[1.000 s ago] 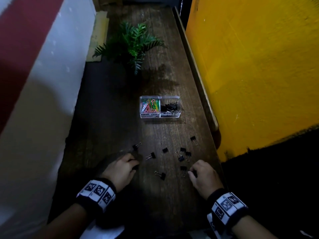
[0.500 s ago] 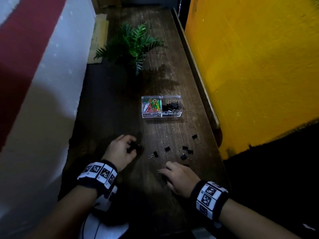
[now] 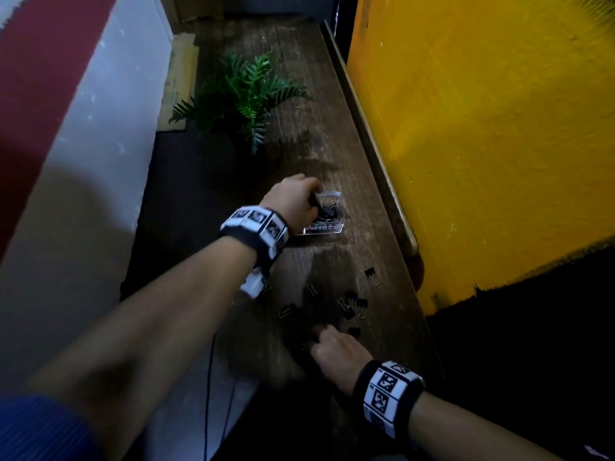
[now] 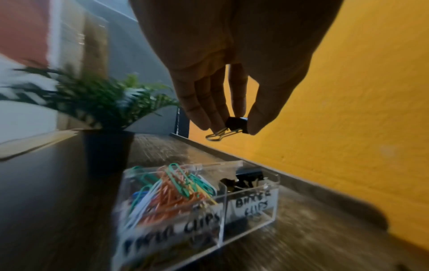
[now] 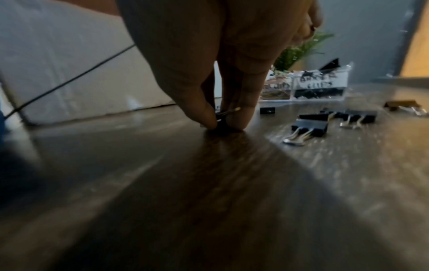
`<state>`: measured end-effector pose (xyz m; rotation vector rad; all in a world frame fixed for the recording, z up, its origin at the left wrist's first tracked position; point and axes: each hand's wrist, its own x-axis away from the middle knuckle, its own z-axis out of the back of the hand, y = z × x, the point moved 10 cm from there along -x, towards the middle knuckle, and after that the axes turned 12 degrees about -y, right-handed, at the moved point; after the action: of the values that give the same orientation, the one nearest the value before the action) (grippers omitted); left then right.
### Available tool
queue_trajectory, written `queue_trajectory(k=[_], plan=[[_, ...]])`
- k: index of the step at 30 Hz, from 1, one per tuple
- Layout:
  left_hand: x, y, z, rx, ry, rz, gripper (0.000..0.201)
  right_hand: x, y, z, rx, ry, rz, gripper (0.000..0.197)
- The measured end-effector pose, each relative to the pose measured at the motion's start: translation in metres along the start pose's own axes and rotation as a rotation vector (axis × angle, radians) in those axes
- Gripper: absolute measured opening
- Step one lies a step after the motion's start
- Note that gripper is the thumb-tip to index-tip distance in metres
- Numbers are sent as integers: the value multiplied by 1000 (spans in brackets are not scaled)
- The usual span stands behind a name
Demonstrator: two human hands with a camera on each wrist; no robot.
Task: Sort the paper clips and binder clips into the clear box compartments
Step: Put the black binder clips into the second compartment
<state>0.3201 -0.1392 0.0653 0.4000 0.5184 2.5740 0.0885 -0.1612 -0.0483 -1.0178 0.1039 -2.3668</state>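
Note:
The clear box has two compartments: coloured paper clips fill the left one, black binder clips the right. My left hand hovers over the box and pinches a black binder clip between thumb and fingers. Near the table's front, my right hand pinches another binder clip that still touches the wood. Several loose binder clips lie between the hands, also seen in the right wrist view as loose binder clips.
A potted fern stands behind the box. A yellow wall with a wooden ledge borders the table on the right. A white wall runs along the left. Thin cables hang off the front edge.
My left hand lifted a binder clip from the table's left side and carried it forward over the box. My right hand shifted left and closed its fingers on a clip near the front.

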Motion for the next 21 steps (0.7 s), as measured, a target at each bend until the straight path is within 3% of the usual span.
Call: queue_trajectory(k=[7,9,12,16,19,21], plan=[[-47,-5,-44,-189,-269,90,37,8,21,12,-284,150,-45,26],[-41,-9,-43,-136,-204,73,41,13,38,34,-360,291,-56,21],[-14,-25,-24,29,27,67,40,13,72,84,-465,518,-82,14],[54,-64,-16,219,238,170,29,0,115,162,-497,681,-166,11],[106,-88,-40,238,217,274,25,-18,133,207,-425,709,-196,9],[127,-98,-69,182,69,370,30,-37,136,222,-367,668,-187,9]])
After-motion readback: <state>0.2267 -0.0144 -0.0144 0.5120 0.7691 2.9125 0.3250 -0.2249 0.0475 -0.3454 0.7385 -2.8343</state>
